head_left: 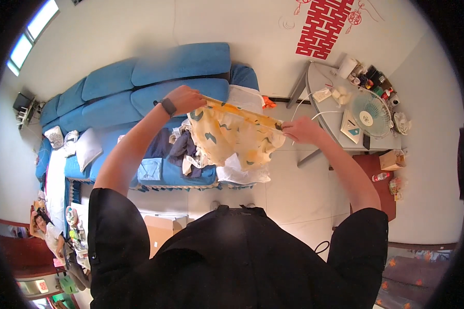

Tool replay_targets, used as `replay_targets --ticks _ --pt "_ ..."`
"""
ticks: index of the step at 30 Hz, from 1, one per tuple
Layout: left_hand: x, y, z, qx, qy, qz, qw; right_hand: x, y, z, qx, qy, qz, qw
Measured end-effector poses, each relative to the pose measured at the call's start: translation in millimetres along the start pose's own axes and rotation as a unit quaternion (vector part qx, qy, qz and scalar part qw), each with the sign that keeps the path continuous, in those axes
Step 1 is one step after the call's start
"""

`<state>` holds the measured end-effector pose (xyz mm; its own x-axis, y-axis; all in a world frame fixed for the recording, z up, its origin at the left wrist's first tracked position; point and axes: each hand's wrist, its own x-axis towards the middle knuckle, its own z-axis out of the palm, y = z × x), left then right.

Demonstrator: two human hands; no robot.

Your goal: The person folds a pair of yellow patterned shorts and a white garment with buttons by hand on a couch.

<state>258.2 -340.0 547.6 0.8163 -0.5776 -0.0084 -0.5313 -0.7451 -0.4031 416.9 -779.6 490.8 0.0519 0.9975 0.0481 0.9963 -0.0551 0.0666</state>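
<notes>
A pale yellow cloth garment (232,134) with dark leaf-like and orange marks hangs in front of me, held up by a more orange band along its top edge. My left hand (187,98), with a dark watch on the wrist, is closed on the band's left end. At the other end my right hand (304,130) pinches the band's corner, a little lower. The band is stretched between them and the cloth drapes in folds below. Whether it is shorts or a skirt, I cannot tell. Behind it, a pile of dark and light clothes (183,149) lies on the sofa.
The blue sofa (108,82) runs along the back wall, with a folded light-blue garment (150,169) and a white pillow (89,148). A table (335,121) with a fan (367,114) stands right. A cardboard box (162,229) is by my feet. Another person (51,234) sits at far left.
</notes>
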Motion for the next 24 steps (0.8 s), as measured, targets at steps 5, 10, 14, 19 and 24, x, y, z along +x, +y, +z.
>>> replay_targets --ticks 5,10,14,19,24 --pt "-13 -3 11 -0.013 0.096 0.007 0.995 7 6 -6 -0.039 0.062 0.117 0.99" --pt "-19 -3 -6 -0.041 0.019 -0.121 0.992 8 17 -20 -0.092 0.141 0.175 0.97" --pt "-20 -5 -13 -0.025 0.112 -0.114 0.987 23 13 -27 -0.124 0.196 0.195 0.953" --pt "-16 1 -8 -0.016 0.125 -0.22 0.967 39 0 -34 -0.169 0.236 0.198 0.936" --pt "-9 0 4 0.055 0.11 -0.188 0.974 42 -2 -36 -0.158 0.165 0.279 0.933"
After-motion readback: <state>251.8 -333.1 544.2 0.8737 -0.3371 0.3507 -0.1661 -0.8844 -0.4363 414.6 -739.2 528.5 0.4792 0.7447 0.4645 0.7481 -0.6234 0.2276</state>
